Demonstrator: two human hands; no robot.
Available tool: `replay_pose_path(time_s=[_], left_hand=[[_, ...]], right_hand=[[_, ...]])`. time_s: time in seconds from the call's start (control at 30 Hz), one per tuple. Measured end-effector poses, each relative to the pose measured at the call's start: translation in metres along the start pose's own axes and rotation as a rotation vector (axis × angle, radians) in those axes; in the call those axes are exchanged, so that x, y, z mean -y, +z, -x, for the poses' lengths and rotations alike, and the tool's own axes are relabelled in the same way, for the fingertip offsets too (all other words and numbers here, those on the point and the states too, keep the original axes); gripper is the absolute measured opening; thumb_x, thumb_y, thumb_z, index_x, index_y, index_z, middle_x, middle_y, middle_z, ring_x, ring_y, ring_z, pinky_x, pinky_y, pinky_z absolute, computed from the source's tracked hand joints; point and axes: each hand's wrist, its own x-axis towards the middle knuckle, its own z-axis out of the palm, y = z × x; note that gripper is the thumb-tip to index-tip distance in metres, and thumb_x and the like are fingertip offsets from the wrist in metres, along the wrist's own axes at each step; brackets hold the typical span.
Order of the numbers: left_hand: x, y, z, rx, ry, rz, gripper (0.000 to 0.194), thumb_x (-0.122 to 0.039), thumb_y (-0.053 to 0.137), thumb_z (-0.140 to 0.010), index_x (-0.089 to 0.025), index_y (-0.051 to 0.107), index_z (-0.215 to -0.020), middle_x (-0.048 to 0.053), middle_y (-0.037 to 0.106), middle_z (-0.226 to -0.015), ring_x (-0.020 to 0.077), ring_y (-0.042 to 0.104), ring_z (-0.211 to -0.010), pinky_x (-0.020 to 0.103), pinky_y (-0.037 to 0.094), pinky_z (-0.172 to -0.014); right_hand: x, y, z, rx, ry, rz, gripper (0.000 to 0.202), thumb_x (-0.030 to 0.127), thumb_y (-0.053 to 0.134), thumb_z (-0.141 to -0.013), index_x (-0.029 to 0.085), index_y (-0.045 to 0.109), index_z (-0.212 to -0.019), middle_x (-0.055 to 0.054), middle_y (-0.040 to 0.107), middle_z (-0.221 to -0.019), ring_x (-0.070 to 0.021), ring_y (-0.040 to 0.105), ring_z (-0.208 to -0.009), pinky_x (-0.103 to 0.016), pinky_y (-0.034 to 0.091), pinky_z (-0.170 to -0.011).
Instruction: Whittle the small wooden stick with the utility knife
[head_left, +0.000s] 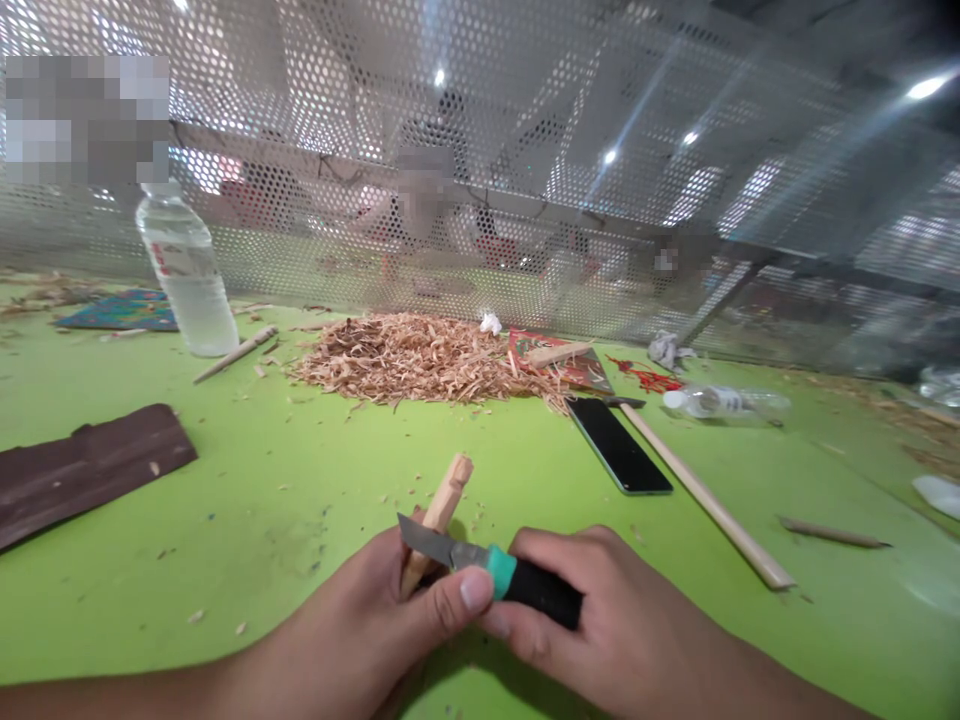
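Note:
My left hand (pixel 375 600) is closed around a pale, partly carved wooden stick (pixel 450 492), which tilts up and away from me with a notched upper end. In my right hand (pixel 607 610) is a carving knife (pixel 536 590) with a black handle and a teal collar. Its blade lies across the lower part of the stick, pointing left. My left thumb presses near the base of the blade. The lower end of the stick and most of my left fingers are hidden.
Behind my hands lies a heap of wood shavings (pixel 405 360). A phone (pixel 619 445) and a hammer (pixel 705 490) lie to the right, with a pencil (pixel 832 532) beyond. A water bottle (pixel 187 270) stands left, above a brown sheet (pixel 90 465). A perforated screen (pixel 510 230) closes the back.

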Motion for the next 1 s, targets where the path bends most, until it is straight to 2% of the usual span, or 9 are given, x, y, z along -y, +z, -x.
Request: replay_pose_path(time_s=[0.23,0.37,0.5,0.6,0.67,0.77,0.8,1.0], left_hand=[[-0.005,0.001,0.001,-0.014,0.002,-0.119,0.072,-0.073,0.076,-0.087,-0.021,0.068,-0.136,0.003,0.067,-0.104,0.0263,0.056,-0.113,0.038,0.044,-0.115],[-0.012,0.005,0.004,-0.079,0.004,-0.236,0.057,-0.065,0.079,-0.087,-0.023,0.074,-0.126,0.004,0.074,-0.111,0.0290,0.060,-0.121,0.037,0.041,-0.120],[-0.013,0.006,0.008,-0.133,0.023,-0.342,0.045,-0.063,0.078,-0.088,-0.024,0.078,-0.110,0.003,0.076,-0.097,0.0275,0.066,-0.107,0.034,0.050,-0.110],[-0.009,0.004,0.010,-0.140,-0.003,-0.413,0.046,-0.068,0.073,-0.090,-0.022,0.075,-0.095,0.002,0.071,-0.085,0.0253,0.065,-0.093,0.030,0.056,-0.091],[-0.008,0.004,0.011,-0.151,-0.019,-0.450,0.053,-0.074,0.067,-0.091,-0.022,0.071,-0.093,0.003,0.067,-0.085,0.0240,0.061,-0.089,0.028,0.055,-0.082],[-0.010,0.005,0.011,-0.178,-0.026,-0.483,0.063,-0.083,0.058,-0.090,-0.020,0.065,-0.094,0.002,0.062,-0.088,0.0224,0.055,-0.087,0.029,0.051,-0.079],[-0.011,0.006,0.010,-0.155,-0.024,-0.477,0.064,-0.085,0.059,-0.089,-0.021,0.063,-0.090,0.001,0.059,-0.085,0.0214,0.053,-0.084,0.028,0.050,-0.077],[-0.010,0.006,0.008,-0.134,-0.032,-0.446,0.061,-0.084,0.062,-0.087,-0.023,0.058,-0.080,-0.004,0.051,-0.075,0.0184,0.047,-0.074,0.028,0.045,-0.071]], right_hand=[[0.002,0.000,0.001,-0.031,-0.013,0.026,0.049,0.062,0.069,-0.095,0.022,0.054,-0.073,0.006,0.054,-0.061,-0.0117,0.046,-0.056,-0.024,0.027,-0.052],[0.003,0.000,0.003,-0.021,-0.021,0.018,0.050,0.061,0.069,-0.095,0.021,0.052,-0.070,0.006,0.050,-0.060,-0.0116,0.044,-0.055,-0.024,0.026,-0.051],[0.002,-0.003,0.005,0.033,-0.014,-0.055,0.050,0.061,0.070,-0.095,0.021,0.054,-0.072,0.007,0.047,-0.061,-0.0114,0.043,-0.057,-0.023,0.025,-0.050],[0.001,-0.005,0.004,0.099,-0.001,-0.152,0.047,0.058,0.075,-0.094,0.019,0.057,-0.074,0.008,0.044,-0.064,-0.0109,0.041,-0.060,-0.023,0.024,-0.049],[0.001,-0.006,0.003,0.121,0.000,-0.204,0.045,0.053,0.080,-0.093,0.019,0.057,-0.074,0.008,0.041,-0.065,-0.0104,0.038,-0.061,-0.023,0.023,-0.050],[0.001,-0.007,0.001,0.132,0.000,-0.267,0.043,0.049,0.081,-0.093,0.018,0.056,-0.074,0.008,0.039,-0.067,-0.0100,0.036,-0.062,-0.022,0.023,-0.050],[0.001,-0.007,0.001,0.139,-0.001,-0.289,0.043,0.048,0.081,-0.093,0.018,0.057,-0.075,0.008,0.039,-0.068,-0.0100,0.036,-0.063,-0.022,0.024,-0.050],[-0.002,-0.006,-0.002,0.216,-0.042,-0.426,0.045,0.052,0.078,-0.096,0.018,0.055,-0.077,0.007,0.038,-0.070,-0.0099,0.035,-0.065,-0.021,0.024,-0.052]])
